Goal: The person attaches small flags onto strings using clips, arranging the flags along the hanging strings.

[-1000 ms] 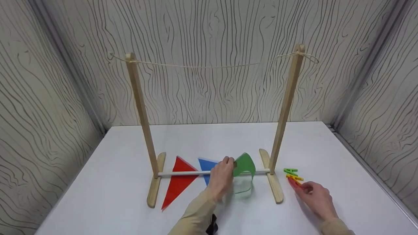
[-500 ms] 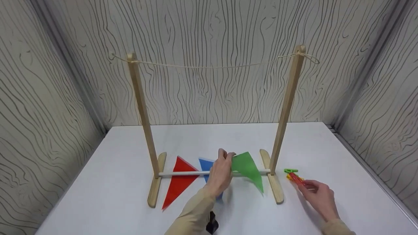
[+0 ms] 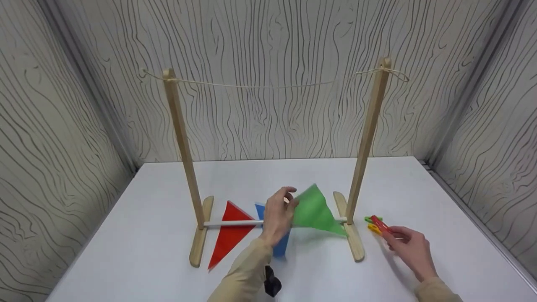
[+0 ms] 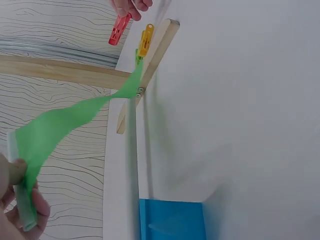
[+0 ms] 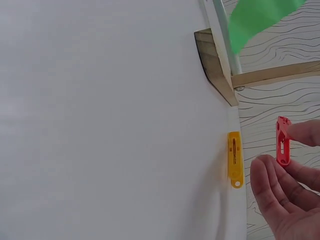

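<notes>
My left hand [image 3: 279, 216] pinches a green triangular flag [image 3: 312, 209] by one edge and holds it above the stand's white crossbar [image 3: 233, 223]. In the left wrist view the thumb and fingers grip the flag's pale folded edge [image 4: 22, 202]. To the right of the stand, my right hand [image 3: 411, 251] pinches a red clothespin [image 3: 381, 225] between thumb and fingers. Just beyond it, on the table, lie a yellow clothespin [image 3: 374, 228] and a partly hidden green clothespin [image 3: 368, 219]. My left hand partly covers a blue flag [image 3: 282, 246]; a red flag [image 3: 230, 235] lies to its left.
Two wooden posts, the left post [image 3: 181, 147] and the right post [image 3: 368, 142], carry a slack string [image 3: 251, 86]. Their feet stand on the white table [image 3: 147, 235]. A black object [image 3: 272, 283] shows beside my left sleeve. Patterned walls [image 3: 268, 42] enclose the table.
My left hand has lifted the green flag, which has unfurled to the right. My right hand has raised the red clothespin slightly off the other clothespins.
</notes>
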{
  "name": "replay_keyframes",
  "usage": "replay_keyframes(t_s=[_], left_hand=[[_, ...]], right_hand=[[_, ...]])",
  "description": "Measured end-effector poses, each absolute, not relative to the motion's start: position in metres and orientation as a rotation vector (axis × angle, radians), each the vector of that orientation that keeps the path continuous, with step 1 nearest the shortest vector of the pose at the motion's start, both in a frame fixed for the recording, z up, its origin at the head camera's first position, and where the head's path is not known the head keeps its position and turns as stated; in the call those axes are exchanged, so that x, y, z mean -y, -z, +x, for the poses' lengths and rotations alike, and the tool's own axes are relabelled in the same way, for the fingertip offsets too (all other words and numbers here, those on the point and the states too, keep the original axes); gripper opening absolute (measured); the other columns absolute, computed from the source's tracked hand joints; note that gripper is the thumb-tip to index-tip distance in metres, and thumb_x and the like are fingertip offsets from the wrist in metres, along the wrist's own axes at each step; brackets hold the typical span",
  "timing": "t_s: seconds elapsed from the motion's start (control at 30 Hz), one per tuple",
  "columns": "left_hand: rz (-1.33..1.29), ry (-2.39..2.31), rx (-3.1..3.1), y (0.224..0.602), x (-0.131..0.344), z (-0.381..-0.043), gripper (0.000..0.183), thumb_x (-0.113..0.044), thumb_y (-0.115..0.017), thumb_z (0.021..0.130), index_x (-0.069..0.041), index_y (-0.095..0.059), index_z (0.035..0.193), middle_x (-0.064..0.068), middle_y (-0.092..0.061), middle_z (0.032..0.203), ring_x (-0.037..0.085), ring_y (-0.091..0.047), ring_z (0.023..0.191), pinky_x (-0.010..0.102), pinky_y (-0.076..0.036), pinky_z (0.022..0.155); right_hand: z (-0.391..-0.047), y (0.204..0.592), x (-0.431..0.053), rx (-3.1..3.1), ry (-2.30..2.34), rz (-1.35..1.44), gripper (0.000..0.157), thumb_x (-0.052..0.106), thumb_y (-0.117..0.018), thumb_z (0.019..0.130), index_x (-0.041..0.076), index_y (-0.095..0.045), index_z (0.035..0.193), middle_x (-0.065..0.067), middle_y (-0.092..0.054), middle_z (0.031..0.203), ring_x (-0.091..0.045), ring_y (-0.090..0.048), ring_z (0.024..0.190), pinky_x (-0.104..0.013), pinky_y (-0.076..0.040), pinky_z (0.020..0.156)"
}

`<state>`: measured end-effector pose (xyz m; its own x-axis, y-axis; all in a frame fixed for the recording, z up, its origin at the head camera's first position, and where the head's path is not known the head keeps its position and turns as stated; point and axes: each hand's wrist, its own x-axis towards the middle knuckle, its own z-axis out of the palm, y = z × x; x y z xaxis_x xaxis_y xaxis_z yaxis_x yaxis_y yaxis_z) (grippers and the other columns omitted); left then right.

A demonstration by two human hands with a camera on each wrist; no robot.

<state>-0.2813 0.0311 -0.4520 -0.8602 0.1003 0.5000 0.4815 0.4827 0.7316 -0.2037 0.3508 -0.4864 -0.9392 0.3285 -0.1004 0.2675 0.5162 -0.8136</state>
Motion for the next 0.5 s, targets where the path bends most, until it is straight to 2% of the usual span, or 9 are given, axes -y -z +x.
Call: replay_keyframes(t_s=[0.1,0.27,0.4,0.5], left_hand=[[-0.401,1.539,2.263,0.4480,-0.0297,-0.2827,0.018,-0.011,-0.077,0.088,-0.009,-0.070,0.104,0.004,-0.072,0.085,0.008,-0.065,0.073,0.017,-0.052,0.067],[-0.266,1.756,2.150,0.4446,-0.0284,-0.2829,0.015,-0.014,-0.082,0.084,-0.008,-0.074,0.094,0.006,-0.076,0.086,0.011,-0.070,0.078,0.023,-0.060,0.077],[-0.160,1.847,2.126,0.4423,-0.0273,-0.2827,0.012,-0.019,-0.083,0.083,-0.012,-0.077,0.091,0.003,-0.078,0.088,0.011,-0.073,0.085,0.028,-0.060,0.084],[-0.115,1.914,2.134,0.4411,-0.0258,-0.2829,0.013,-0.023,-0.080,0.086,-0.015,-0.079,0.096,0.002,-0.079,0.097,0.014,-0.073,0.098,0.036,-0.057,0.095]], right_hand=[[-0.2044,0.4832,-0.3509,2.667,-1.445,-0.543,0.058,0.033,-0.067,0.097,-0.009,-0.054,0.135,-0.025,-0.069,0.116,-0.012,-0.068,0.082,-0.021,-0.058,0.069],[-0.2061,0.4805,-0.3506,2.621,-1.510,-0.538,0.061,0.037,-0.067,0.097,-0.007,-0.053,0.136,-0.013,-0.072,0.111,-0.010,-0.068,0.082,-0.019,-0.058,0.072],[-0.2060,0.4795,-0.3500,2.571,-1.564,-0.518,0.063,0.039,-0.067,0.096,-0.006,-0.053,0.137,-0.007,-0.073,0.111,-0.008,-0.070,0.082,-0.016,-0.057,0.075],[-0.2059,0.4785,-0.3497,2.533,-1.604,-0.504,0.061,0.038,-0.066,0.097,-0.006,-0.052,0.138,-0.004,-0.073,0.111,-0.006,-0.071,0.083,-0.014,-0.057,0.077]])
